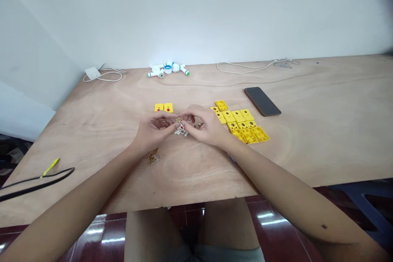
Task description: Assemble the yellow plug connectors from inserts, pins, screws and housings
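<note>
My left hand [156, 129] and my right hand [204, 127] meet above the middle of the table, fingertips pinched together on a small brass-coloured part [179, 119]. Its exact kind is too small to make out. Just below the fingertips lies a pile of small white pieces [181, 130] with a bit of red among them. Behind my left hand are two yellow covers [168, 107] with red dots. Several yellow plastic housings [242, 125] lie in rows right of my right hand. Small brass and clear pieces [153, 157] sit near my left wrist.
A dark phone [263, 101] lies at the right. White pipe fittings [168, 68] with blue and green rings stand against the wall. A white charger [92, 73] and a white cable [242, 68] rest along the back. A black cable [39, 182] crosses the left edge.
</note>
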`<state>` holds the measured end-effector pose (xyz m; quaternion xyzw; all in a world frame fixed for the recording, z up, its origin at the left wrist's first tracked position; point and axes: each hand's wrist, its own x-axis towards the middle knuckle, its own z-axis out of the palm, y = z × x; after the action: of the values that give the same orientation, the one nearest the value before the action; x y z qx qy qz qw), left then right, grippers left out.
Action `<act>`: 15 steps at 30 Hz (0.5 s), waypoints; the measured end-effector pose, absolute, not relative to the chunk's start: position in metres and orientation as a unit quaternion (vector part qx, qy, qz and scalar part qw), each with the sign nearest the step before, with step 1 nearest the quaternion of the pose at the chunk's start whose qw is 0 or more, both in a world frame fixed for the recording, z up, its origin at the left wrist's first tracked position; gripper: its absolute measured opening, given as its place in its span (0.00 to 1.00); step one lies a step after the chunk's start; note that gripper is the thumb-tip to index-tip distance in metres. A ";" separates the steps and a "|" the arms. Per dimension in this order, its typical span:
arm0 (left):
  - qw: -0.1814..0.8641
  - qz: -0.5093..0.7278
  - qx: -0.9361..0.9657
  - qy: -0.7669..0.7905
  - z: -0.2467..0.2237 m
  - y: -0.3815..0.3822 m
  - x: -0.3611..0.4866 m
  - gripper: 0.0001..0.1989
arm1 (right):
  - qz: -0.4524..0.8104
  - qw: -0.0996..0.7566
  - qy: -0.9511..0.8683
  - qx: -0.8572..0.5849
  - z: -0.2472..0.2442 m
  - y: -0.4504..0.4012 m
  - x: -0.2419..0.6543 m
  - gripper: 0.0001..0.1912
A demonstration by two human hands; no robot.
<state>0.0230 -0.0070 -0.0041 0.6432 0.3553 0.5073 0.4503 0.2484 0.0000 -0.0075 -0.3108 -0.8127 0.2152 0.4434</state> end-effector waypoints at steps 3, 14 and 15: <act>0.452 0.507 0.647 0.346 -0.006 -0.007 0.021 0.12 | 0.201 0.450 -0.816 -0.303 -0.006 -0.001 0.249 0.02; 0.446 0.513 0.655 0.330 -0.010 -0.008 0.019 0.12 | 0.198 0.476 -0.801 -0.304 0.000 -0.004 0.245 0.02; 0.445 0.514 0.654 0.331 -0.009 -0.008 0.019 0.12 | 0.201 0.474 -0.800 -0.309 0.001 -0.004 0.246 0.02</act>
<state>0.0192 -0.0083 -0.0093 0.6543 0.3312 0.5138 0.4451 0.2455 -0.0043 0.0005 -0.3094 -0.7997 0.2011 0.4736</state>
